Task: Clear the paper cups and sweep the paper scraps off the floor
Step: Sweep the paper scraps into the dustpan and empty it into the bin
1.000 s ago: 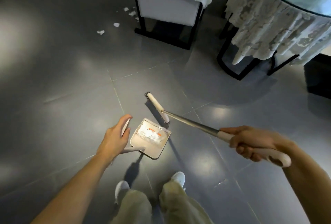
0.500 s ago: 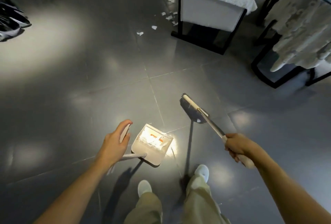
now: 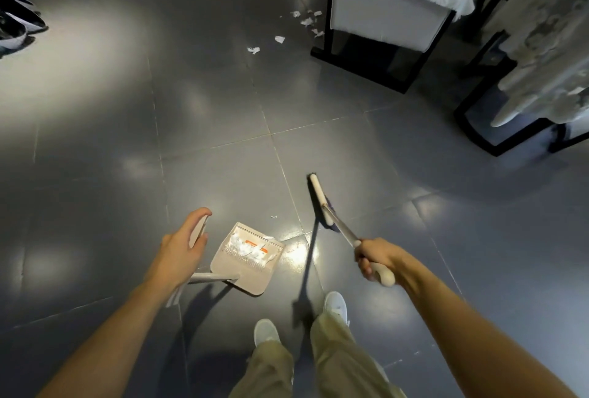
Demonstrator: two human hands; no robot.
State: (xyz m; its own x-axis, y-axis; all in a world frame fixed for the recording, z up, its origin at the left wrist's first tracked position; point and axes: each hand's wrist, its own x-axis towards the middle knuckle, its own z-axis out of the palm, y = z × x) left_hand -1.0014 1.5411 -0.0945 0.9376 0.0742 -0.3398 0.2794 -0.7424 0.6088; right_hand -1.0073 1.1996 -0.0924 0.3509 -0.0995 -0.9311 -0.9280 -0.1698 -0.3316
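Paper scraps [image 3: 306, 20] lie on the floor [image 3: 216, 117] beside the chair [image 3: 385, 17], more sit in the dustpan [image 3: 247, 271] whose handle the left hand [image 3: 183, 251] grips, and the right hand [image 3: 376, 258] grips the broom [image 3: 318, 197].

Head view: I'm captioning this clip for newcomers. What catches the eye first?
The dustpan, already holding white scraps, is at lower centre, its handle held by the left hand. The right hand grips a broom beside it. More paper scraps lie scattered by the chair at upper right.
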